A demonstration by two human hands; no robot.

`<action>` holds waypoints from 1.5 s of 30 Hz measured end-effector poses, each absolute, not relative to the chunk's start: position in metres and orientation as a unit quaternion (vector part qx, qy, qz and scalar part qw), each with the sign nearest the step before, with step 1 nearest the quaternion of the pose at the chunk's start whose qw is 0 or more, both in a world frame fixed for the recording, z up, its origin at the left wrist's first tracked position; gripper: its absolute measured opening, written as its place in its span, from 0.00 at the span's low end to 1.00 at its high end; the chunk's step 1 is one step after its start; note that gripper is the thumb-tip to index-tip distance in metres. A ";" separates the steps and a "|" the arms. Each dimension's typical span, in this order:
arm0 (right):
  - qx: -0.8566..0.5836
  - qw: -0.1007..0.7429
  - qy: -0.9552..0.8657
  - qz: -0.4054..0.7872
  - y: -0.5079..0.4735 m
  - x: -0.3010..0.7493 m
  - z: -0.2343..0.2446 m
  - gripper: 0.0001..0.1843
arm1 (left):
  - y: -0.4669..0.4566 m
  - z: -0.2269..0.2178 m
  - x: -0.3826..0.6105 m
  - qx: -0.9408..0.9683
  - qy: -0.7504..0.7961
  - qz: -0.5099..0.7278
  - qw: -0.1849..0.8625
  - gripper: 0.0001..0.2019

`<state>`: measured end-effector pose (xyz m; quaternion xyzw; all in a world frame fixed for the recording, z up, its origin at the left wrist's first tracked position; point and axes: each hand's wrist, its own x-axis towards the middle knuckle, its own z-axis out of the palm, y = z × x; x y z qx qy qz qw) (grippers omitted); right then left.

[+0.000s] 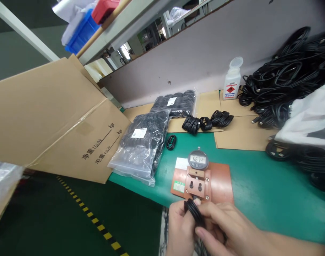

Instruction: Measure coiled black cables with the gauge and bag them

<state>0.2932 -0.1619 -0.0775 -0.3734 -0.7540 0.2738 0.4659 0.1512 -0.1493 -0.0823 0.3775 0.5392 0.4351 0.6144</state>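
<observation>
A coiled black cable (193,210) is gripped between both hands at the table's front edge. My left hand (179,225) closes round the coil from the left. From the right, my right hand (223,224) pinches the same coil with its thumb and fingers. Part of the cable is hidden inside the hands. Just beyond them stands a gauge fixture (199,186) on a reddish-brown base plate (222,177). Its round digital dial gauge (198,160) reads about 6.674. The near end of the fixture touches or nearly meets the coil; I cannot tell which.
Bagged cable coils (143,138) lie at the left, near one loose coil (171,142). Several bundled coils (205,122) sit behind the gauge. A white bottle (232,81) stands near a large cable pile (290,67). An open cardboard box (71,124) borders the green table (271,192).
</observation>
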 end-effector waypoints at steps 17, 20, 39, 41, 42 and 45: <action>-0.366 0.464 -0.759 0.274 -0.160 0.292 -0.074 0.06 | -0.148 -0.088 0.146 0.401 0.538 0.438 0.598 0.20; -0.361 0.465 -0.759 0.278 -0.161 0.293 -0.074 0.06 | -0.148 -0.088 0.146 0.396 0.543 0.435 0.599 0.20; -0.327 0.428 -0.758 0.368 -0.162 0.292 -0.077 0.05 | -0.179 -0.102 0.130 0.310 0.564 0.526 0.556 0.23; -0.321 0.427 -0.752 0.385 -0.162 0.292 -0.078 0.06 | -0.183 -0.103 0.127 0.305 0.552 0.517 0.579 0.23; -0.320 0.427 -0.747 0.396 -0.161 0.292 -0.078 0.05 | -0.184 -0.102 0.126 0.308 0.545 0.510 0.590 0.22; -0.325 0.417 -0.730 0.432 -0.161 0.292 -0.078 0.05 | -0.186 -0.095 0.126 0.313 0.538 0.510 0.594 0.24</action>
